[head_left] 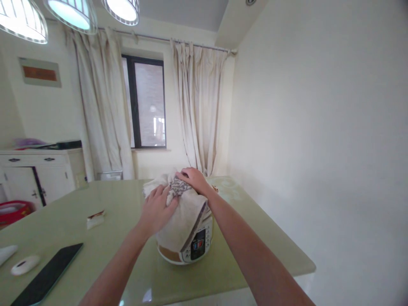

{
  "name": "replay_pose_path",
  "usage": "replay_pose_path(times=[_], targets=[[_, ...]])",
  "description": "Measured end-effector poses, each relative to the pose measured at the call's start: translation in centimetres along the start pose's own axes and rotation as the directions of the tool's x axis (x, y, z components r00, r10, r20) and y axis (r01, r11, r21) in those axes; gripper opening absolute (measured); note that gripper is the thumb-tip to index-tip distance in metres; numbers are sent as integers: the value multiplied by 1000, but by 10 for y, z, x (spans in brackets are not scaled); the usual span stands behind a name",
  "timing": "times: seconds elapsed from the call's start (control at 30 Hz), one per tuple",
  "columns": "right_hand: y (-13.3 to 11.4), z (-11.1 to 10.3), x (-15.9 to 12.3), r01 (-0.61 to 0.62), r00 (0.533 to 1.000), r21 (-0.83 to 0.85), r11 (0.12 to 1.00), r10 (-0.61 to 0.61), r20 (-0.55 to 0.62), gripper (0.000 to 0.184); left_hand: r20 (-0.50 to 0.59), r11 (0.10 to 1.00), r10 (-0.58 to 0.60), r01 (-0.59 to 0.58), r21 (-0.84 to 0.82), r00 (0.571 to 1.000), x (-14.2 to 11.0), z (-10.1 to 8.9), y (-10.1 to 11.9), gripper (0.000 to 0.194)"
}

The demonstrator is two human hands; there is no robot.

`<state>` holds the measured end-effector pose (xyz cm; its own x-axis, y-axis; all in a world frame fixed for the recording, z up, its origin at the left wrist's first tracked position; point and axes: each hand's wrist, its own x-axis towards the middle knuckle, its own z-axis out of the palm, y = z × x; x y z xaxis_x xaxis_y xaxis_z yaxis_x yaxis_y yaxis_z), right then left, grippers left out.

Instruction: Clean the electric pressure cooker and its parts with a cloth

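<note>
A rice cooker [199, 244], white with a dark control panel, stands on the pale green table. A beige cloth [178, 227] with a dark edge drapes over its top and part of its front, hiding the lid. My left hand [157, 208] grips the cloth from the left, thumb apart from the fingers. On the far right of the top, my right hand [195, 180] has its fingers bent over the same cloth. Between the hands a grey patterned part of the cloth is bunched up. The fingertips are partly sunk in the folds.
At the left of the table [121, 229] lie a dark flat tablet-like object [47, 276], a white rounded object [25, 265] and a small packet [95, 219]. A wall [302, 148] runs along the right. A white cabinet [35, 170] and a red container [15, 212] stand beyond the table.
</note>
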<state>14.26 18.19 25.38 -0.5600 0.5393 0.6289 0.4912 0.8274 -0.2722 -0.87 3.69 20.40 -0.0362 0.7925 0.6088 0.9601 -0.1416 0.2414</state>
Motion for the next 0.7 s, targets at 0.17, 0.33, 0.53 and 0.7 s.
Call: replay_pose_path(times=[0.17,0.33,0.53,0.7], targets=[[-2,-2,1,-70,997,-29,997,71,31,46,-153,973,201,-179,146,968,-36,0,48,45],[1,-1,1,-82,997,68,994,81,19,47,-134,966,243,-227,126,961,-29,-7,48,42],[7,0,-6,-97,995,299,949,102,-3,58,-14,996,42,-43,-82,999,4,-6,3,48],[4,-1,-8,-60,997,323,944,71,-22,54,170,946,-27,81,-315,985,45,-7,-28,53]])
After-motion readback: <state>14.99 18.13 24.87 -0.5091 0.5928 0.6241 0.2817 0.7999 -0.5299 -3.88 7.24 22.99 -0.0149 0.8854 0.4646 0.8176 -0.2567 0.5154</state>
